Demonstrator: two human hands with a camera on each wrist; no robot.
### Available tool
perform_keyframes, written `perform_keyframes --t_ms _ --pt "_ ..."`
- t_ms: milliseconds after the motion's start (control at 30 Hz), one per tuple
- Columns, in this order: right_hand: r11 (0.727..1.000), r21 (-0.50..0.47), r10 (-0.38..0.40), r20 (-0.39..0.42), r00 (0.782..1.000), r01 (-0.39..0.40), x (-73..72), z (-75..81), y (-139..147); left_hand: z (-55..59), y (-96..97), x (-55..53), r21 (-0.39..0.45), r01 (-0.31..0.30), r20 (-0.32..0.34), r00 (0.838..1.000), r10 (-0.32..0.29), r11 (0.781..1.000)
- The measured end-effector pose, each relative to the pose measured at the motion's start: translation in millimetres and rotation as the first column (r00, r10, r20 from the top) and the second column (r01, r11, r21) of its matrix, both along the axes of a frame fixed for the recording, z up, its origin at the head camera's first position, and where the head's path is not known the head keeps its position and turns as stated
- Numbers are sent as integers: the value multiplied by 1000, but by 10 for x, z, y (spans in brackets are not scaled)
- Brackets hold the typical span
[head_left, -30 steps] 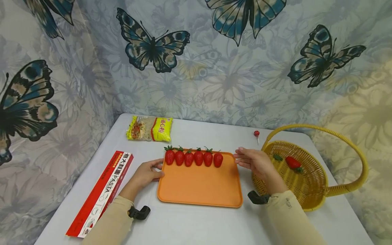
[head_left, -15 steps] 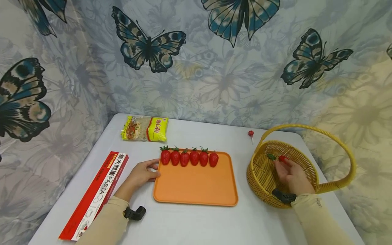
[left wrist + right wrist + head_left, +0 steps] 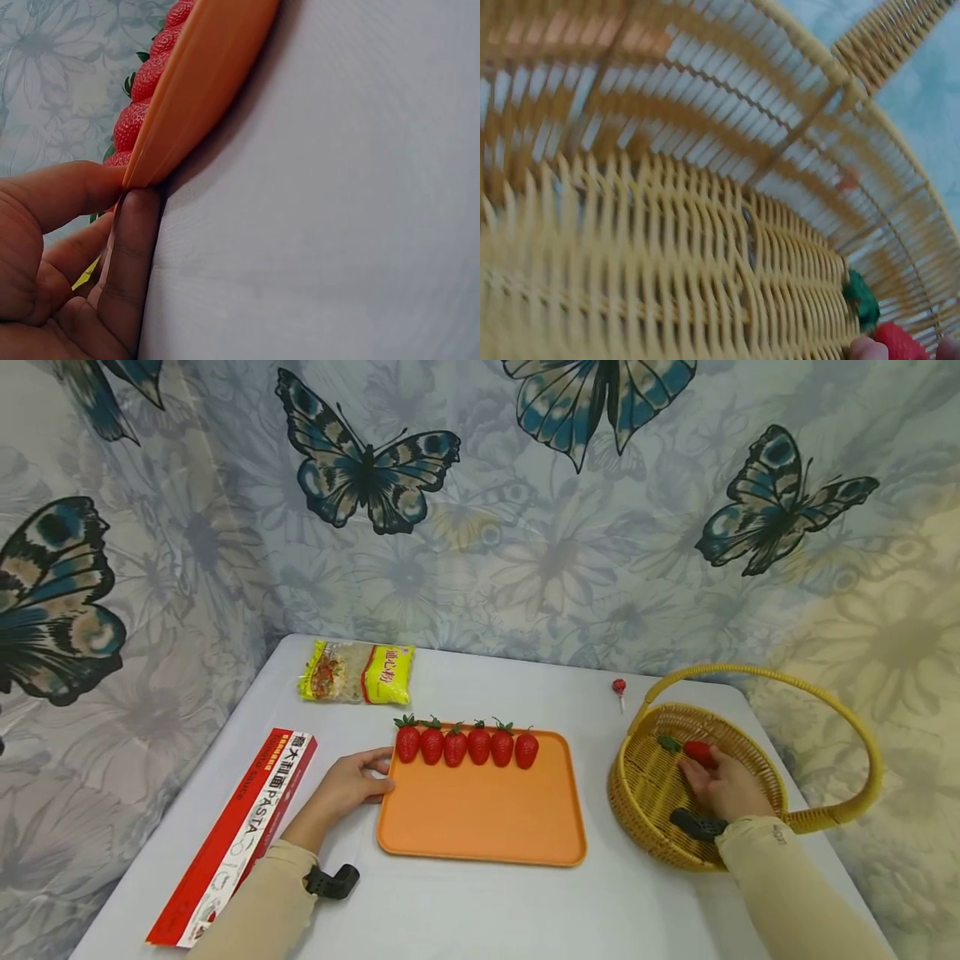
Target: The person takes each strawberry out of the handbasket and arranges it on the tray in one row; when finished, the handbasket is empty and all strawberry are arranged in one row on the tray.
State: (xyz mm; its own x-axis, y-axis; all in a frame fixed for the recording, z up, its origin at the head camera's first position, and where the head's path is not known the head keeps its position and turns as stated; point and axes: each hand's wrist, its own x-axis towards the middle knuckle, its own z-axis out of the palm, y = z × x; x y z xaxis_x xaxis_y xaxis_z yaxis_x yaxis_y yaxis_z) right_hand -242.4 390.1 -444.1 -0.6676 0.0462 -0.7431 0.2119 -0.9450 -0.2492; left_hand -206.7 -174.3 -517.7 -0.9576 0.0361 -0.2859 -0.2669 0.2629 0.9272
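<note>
My left hand (image 3: 351, 787) pinches the left rim of an orange tray (image 3: 480, 818); in the left wrist view the thumb lies on the rim and a finger below it. A row of several red strawberries (image 3: 478, 745) lines the tray's far edge. To the right, my right hand (image 3: 733, 789) reaches into a yellow wicker basket (image 3: 624, 802) and grips a strawberry (image 3: 701, 753) between thumb and fingers. In the right wrist view that strawberry (image 3: 901, 342) shows between fingertips at the lower right corner, with a green leafy piece (image 3: 862, 300) beside it.
The basket's tall handle (image 3: 813, 689) arches over its right side. A red pasta box (image 3: 236, 843) lies at the left, a yellow bag of pasta (image 3: 358, 673) at the back left. One red lollipop (image 3: 618, 686) lies behind, near the basket.
My right hand has moved from beside the tray's right edge into the basket and taken hold of the strawberry there. My left hand has stayed at the tray's rim.
</note>
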Motion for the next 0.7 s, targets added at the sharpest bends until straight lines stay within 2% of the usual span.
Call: perform_keyframes --t_ms 133,233,400,467,600,700 --pt "998 48 38 -12 999 -38 -43 -17 65 -4 -3 5 -5 -6 12 1000 6 1000" --pt "989 121 91 -12 996 -89 -95 -39 103 -1 -5 5 -2 -16 19 1000 16 1000" --pt "953 270 137 11 990 -135 -147 -58 104 -11 7 -12 -1 -22 18 1000 22 1000" --pt "931 332 159 8 987 -153 -132 -34 93 -20 19 -16 -3 -27 18 999 27 1000" --pt "893 405 240 -63 969 -195 -32 62 76 -22 32 -5 -4 -28 18 999 28 1000" --pt "875 451 251 -106 962 -179 75 163 25 -10 35 5 -3 -25 21 999 25 1000"
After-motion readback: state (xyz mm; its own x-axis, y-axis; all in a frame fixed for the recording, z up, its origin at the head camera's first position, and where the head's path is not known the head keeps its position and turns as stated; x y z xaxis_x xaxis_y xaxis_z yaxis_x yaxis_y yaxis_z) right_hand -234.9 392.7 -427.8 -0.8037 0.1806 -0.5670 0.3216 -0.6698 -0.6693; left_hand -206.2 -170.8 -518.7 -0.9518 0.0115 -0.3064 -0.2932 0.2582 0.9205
